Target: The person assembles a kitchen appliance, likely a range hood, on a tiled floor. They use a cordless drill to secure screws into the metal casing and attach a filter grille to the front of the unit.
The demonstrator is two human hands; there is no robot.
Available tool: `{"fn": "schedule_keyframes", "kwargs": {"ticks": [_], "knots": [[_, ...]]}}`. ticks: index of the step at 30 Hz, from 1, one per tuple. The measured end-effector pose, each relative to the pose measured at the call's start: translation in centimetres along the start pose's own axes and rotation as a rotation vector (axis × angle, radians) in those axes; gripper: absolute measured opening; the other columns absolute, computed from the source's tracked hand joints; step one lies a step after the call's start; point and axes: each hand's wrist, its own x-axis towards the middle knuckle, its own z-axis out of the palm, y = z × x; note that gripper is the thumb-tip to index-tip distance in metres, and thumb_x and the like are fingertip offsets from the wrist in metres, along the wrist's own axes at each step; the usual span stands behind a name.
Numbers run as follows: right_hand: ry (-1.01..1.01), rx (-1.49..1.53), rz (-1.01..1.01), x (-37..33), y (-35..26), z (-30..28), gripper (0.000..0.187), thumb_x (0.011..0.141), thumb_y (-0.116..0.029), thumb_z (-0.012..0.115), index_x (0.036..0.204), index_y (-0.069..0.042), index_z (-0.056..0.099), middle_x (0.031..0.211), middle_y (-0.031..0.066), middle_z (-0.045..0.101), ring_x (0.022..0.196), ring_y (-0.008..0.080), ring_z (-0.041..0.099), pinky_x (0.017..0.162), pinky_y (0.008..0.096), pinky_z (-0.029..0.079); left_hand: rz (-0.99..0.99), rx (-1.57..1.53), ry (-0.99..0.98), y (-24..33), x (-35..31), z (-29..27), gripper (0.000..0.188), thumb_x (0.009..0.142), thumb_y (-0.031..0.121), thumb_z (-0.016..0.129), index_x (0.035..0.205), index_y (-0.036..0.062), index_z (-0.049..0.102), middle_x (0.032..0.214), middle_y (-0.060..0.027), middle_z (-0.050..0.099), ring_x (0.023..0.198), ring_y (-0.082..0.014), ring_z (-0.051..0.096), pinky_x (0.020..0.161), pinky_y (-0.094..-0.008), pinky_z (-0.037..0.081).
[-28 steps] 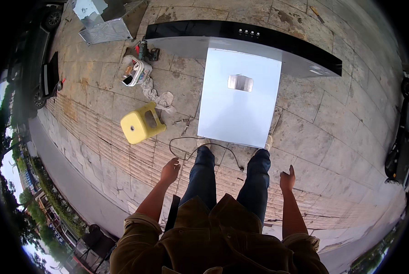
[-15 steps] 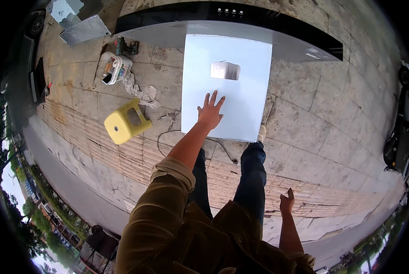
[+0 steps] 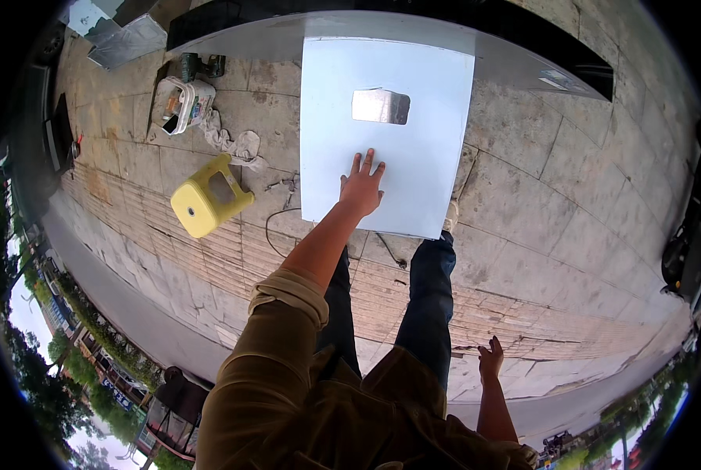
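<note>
A range hood (image 3: 401,176) stands before my legs, with a pale bluish-white panel towards me and a wide black band (image 3: 515,35) along its far side. A silver patch or opening (image 3: 381,106) shows in the panel; I cannot tell which. My left hand (image 3: 361,190) rests on the panel just nearer than that patch, fingers spread, holding nothing. Away from the hood, low on the right, my right hand (image 3: 490,358) hangs beside my leg with its fingers apart and nothing visible in it.
Left of the hood are a yellow plastic stool (image 3: 194,210), a white rag (image 3: 245,146), a white bucket of odds and ends (image 3: 192,106) and a cordless drill (image 3: 201,66). A black cable (image 3: 270,231) lies by my feet. Metal sheet parts (image 3: 127,39) stand far left.
The hood looks slightly larger and higher in view, and its button row is no longer visible. My left hand stays on the panel, and the right hand's fingers have opened a little.
</note>
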Motion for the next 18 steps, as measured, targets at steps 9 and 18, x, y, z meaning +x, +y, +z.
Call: {"fn": "schedule_keyframes", "kwargs": {"ticks": [9,18], "knots": [[0.005,-0.011,0.029,-0.3,-1.1,-0.3,0.059,0.076,-0.005,0.061,0.131,0.003,0.042,0.13,0.0192,0.048,0.111,0.025,0.052,0.087,0.031,0.039,0.026,-0.033,0.01,0.5,-0.7,0.1,0.056,0.086,0.02,0.055,0.138,0.0143,0.033,0.151,-0.0046,0.011,0.138,-0.0227,0.019,0.101,-0.052,0.034],[-0.04,-0.111,-0.084,1.6,3.0,-0.2,0.064,0.078,-0.004,0.058,0.138,-0.006,0.036,0.134,0.0185,0.044,0.095,0.0203,0.062,0.063,0.0275,0.048,0.054,0.009,0.024,0.6,-0.8,0.6,0.056,0.088,0.018,0.05,0.14,0.012,0.029,0.152,-0.004,0.01,0.138,-0.0226,0.016,0.103,-0.0515,0.033]]}}
